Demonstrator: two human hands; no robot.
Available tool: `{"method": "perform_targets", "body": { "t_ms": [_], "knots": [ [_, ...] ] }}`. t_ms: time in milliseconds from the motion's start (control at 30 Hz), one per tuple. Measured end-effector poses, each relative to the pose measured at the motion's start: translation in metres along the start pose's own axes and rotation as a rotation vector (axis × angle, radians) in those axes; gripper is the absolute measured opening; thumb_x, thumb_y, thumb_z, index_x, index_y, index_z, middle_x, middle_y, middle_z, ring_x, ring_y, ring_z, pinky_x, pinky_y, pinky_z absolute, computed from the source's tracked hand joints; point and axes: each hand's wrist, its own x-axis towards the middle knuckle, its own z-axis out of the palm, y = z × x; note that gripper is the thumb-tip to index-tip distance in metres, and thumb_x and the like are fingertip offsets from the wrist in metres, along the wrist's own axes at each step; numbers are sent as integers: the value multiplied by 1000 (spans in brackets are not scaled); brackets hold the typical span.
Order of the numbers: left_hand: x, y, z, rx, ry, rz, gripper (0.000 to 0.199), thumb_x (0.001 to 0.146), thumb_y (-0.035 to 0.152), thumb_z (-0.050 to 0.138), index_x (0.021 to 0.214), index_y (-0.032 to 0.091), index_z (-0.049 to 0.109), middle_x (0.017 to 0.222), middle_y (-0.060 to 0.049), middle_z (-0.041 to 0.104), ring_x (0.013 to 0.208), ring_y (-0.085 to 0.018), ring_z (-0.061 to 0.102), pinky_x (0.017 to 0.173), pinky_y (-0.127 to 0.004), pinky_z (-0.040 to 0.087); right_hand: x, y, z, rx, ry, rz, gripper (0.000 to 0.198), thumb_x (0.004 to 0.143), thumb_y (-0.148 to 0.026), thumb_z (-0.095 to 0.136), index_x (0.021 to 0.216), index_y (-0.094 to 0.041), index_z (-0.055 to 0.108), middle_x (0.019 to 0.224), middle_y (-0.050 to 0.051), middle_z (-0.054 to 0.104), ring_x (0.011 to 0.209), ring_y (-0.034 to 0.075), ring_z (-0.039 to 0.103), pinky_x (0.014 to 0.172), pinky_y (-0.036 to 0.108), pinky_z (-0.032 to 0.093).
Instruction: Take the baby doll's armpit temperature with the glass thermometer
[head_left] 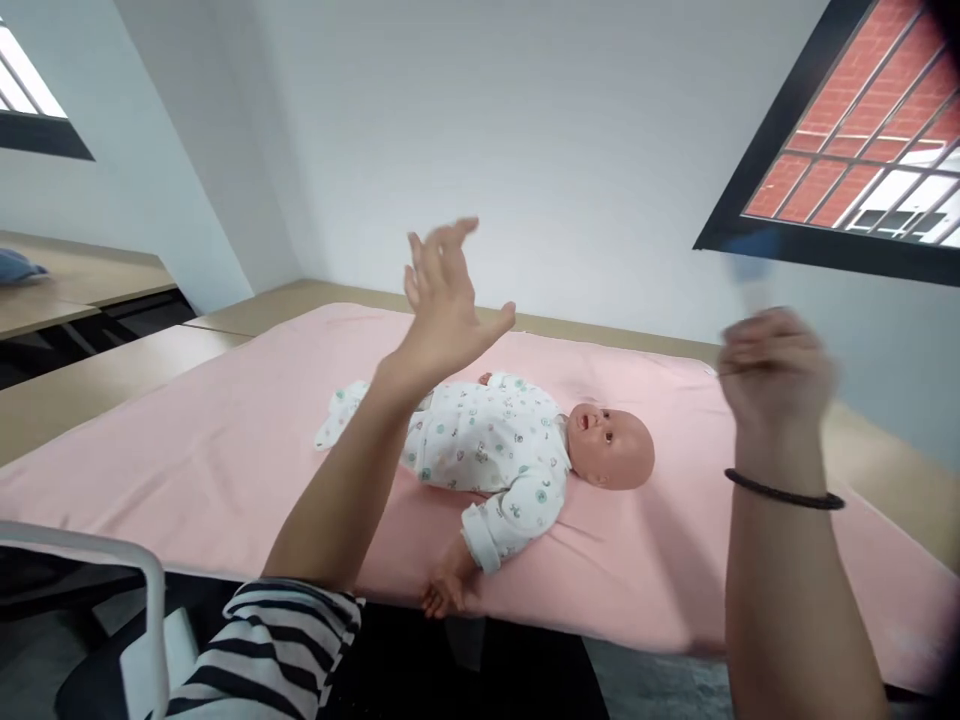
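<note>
The left hand [442, 300] is raised, fingers spread, holding nothing. The right hand [780, 365] has its grip pinching the pale end of a blurred blue-tipped object [754, 255], held up past the head end of the doll [484, 435], which lies on its back on the pink sheet [225, 420]. The object looks light, best held by that end; the doll seems soft-bodied, best supported under neck and back.

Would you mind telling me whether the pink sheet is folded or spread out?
Spread out: the sheet covers most of the table and lies flat, with slight creases, beneath the doll.
</note>
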Motion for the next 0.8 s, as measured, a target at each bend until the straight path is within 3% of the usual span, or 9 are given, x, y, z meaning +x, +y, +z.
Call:
{"method": "perform_targets", "body": {
  "t_ms": [100, 167, 233, 300, 400, 500, 633, 800],
  "knots": [
    [-14, -39, 58, -11, -197, -183, 72, 88, 42, 64, 147, 22, 29, 157, -19, 37, 152, -38, 25, 120, -60, 22, -9, 25, 15, 254, 165, 317, 21, 61, -5, 78, 66, -21, 66, 66, 3, 69, 54, 12, 60, 42, 21, 50],
    [-34, -59, 88, -22, -368, -397, 61, 92, 46, 57, 142, 18, 34, 146, -20, 53, 140, -34, 46, 117, -56, 27, -11, 32, 16, 419, 281, 355, 24, 64, -5, 74, 64, -26, 63, 58, -1, 64, 51, 11, 56, 39, 20, 48],
    [-53, -72, 107, 12, -495, -566, 52, 96, 46, 50, 137, 16, 39, 137, -19, 62, 135, -33, 51, 117, -55, 24, -13, 34, 9, 449, 339, 314, 28, 68, -7, 73, 63, -33, 63, 54, -4, 61, 53, 13, 55, 40, 21, 48],
    [-66, -77, 113, -2, -538, -587, 45, 99, 45, 45, 134, 17, 42, 123, -15, 71, 128, -31, 58, 117, -53, 24, -18, 35, 2, 300, 332, 339, 27, 62, -6, 77, 61, -29, 63, 57, -2, 64, 56, 14, 58, 44, 23, 51],
    [-71, -78, 112, -2, -513, -519, 36, 101, 44, 41, 127, 20, 47, 120, -10, 74, 124, -27, 61, 117, -51, 23, -32, 33, 2, 229, 376, 385, 25, 54, -3, 78, 59, -22, 62, 61, 1, 65, 55, 14, 59, 41, 23, 50],
    [-69, -78, 111, 25, -508, -500, 26, 103, 39, 38, 113, 21, 53, 125, -9, 72, 123, -26, 61, 115, -46, 29, -46, 20, 9, 314, 404, 257, 23, 65, -16, 76, 58, -25, 56, 60, -3, 61, 50, 10, 49, 36, 21, 47],
    [-69, -81, 111, 20, -517, -476, 28, 105, 30, 30, 106, 21, 56, 131, -11, 69, 122, -25, 62, 105, -37, 40, -49, -11, 28, 283, 182, 72, 23, 73, -34, 79, 63, -25, 61, 68, -1, 67, 56, 13, 54, 44, 31, 55],
    [-72, -84, 111, 21, -531, -454, 30, 104, 29, 30, 103, 20, 58, 130, -13, 69, 122, -26, 62, 100, -36, 44, -54, -38, 67, 178, 17, 129, 27, 67, -39, 87, 79, -22, 69, 83, 4, 74, 70, 22, 67, 56, 41, 63]
  ]
}}
